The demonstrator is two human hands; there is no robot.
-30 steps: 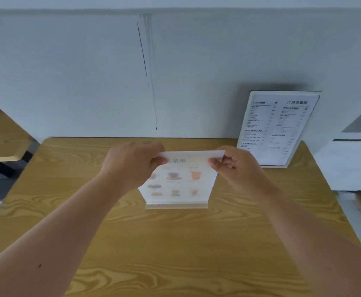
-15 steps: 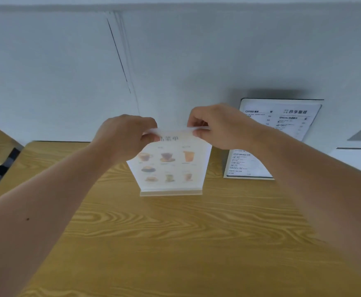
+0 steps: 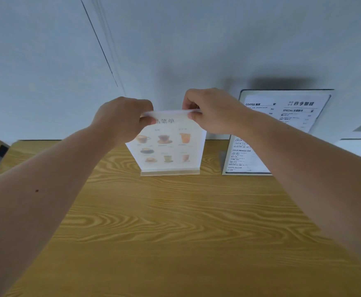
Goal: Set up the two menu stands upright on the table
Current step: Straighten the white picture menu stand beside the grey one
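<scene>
Small clear acrylic menu stand with pictured drinks (image 3: 169, 151) stands upright on its pale base near the far edge of the yellow wood-grain table (image 3: 175, 221). Left hand (image 3: 121, 121) pinches its top left corner, fingers clenched on the sheet; right hand (image 3: 209, 112) pinches the top right corner likewise. Larger black-and-white text menu stand (image 3: 282, 125) stands just right of it, apart, its base on the table, close against the white wall (image 3: 46, 61).
</scene>
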